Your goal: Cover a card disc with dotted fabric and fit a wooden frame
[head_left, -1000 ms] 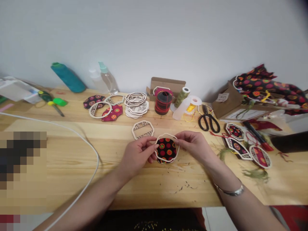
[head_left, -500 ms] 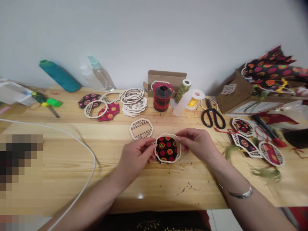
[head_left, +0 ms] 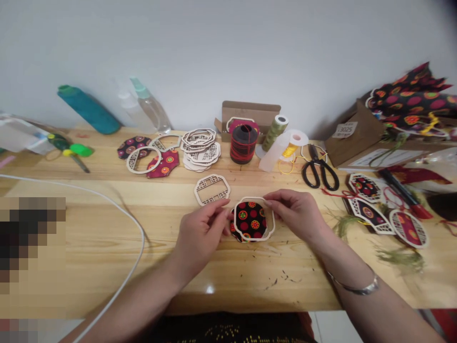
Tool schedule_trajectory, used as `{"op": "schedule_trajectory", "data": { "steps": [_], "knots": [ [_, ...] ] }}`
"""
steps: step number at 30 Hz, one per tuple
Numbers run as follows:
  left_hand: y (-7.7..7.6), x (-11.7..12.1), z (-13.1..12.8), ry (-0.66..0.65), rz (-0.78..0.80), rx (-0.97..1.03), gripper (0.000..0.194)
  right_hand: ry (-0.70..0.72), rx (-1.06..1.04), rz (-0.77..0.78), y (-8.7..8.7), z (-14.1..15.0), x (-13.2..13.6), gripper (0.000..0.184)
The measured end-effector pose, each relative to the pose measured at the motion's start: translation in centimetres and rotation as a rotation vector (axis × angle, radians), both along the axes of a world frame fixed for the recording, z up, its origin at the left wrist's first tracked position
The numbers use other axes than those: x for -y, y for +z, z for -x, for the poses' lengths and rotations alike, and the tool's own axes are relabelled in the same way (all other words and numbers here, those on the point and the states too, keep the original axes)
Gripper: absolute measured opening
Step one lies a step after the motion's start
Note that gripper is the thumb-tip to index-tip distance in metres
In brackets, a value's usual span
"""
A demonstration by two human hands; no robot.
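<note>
Both my hands meet at the middle of the wooden table [head_left: 107, 238]. My left hand [head_left: 202, 233] pinches the left edge of a black fabric piece [head_left: 250, 220] printed with red and orange circles. My right hand [head_left: 298, 214] pinches a pale wooden frame [head_left: 272, 224] that lies over that fabric, slightly off to the right. A second, empty wooden lattice frame [head_left: 212, 189] lies flat just behind my left hand.
Behind are a stack of wooden frames [head_left: 200, 148], a spool of red cord [head_left: 243, 143], a green thread cone [head_left: 274, 132], black scissors [head_left: 319, 169] and a cardboard box [head_left: 352, 138] of patterned fabric. Finished ornaments [head_left: 387, 212] lie right; a white cable [head_left: 137, 228] curves left.
The wooden frame has shifted a little to the right over the fabric, and my left fingers have moved onto the fabric's edge. The view has drifted slightly.
</note>
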State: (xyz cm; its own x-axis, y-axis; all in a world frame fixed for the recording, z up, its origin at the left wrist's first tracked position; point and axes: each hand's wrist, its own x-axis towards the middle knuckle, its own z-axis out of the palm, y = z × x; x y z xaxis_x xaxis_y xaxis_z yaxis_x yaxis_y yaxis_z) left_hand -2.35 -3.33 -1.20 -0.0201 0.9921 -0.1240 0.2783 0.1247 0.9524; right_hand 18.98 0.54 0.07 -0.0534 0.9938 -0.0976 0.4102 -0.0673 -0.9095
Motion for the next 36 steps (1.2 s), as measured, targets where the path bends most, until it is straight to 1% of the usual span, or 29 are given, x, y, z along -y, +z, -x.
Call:
{"op": "schedule_trajectory", "data": {
  "steps": [3,6,9,12,15,23,26,28,33,36],
  "knots": [
    [0.2,-0.2,0.3,0.030,-0.029,-0.003,0.029,-0.062,0.001,-0.045,0.4,-1.0,-0.4,0.015],
    [0.4,-0.3,0.6,0.045,-0.022,0.014,0.029,-0.089,-0.016,-0.045,0.5,-1.9,-0.8,0.019],
    [0.6,-0.4,0.6,0.060,0.015,0.081,0.027,-0.057,0.003,-0.094,0.3,-1.9,-0.8,0.018],
    [0.9,-0.5,0.4,0.064,0.037,0.129,0.025,0.022,0.054,-0.162,0.2,-1.3,-0.5,0.013],
    [1.1,-0.4,0.3,0.047,0.065,0.138,0.022,0.075,0.091,-0.179,-0.1,-0.7,-0.2,0.014],
    [0.6,-0.3,0.1,-0.018,0.101,0.089,0.019,0.099,0.145,-0.196,-0.9,-0.5,-0.1,0.016],
    [0.7,-0.3,0.2,-0.026,0.102,0.074,0.018,0.111,0.153,-0.198,-1.0,-0.5,-0.1,0.017],
    [0.9,-0.4,0.3,-0.009,0.099,0.068,0.017,0.119,0.164,-0.195,-1.1,-0.5,0.0,0.017],
    [1.4,-0.7,0.4,0.106,0.109,0.090,0.015,0.107,0.180,-0.210,-1.1,-0.7,-0.1,0.016],
    [1.2,-0.8,0.5,0.083,0.107,0.061,0.015,0.147,0.186,-0.233,-1.2,-0.5,-0.1,0.015]
  ]
}}
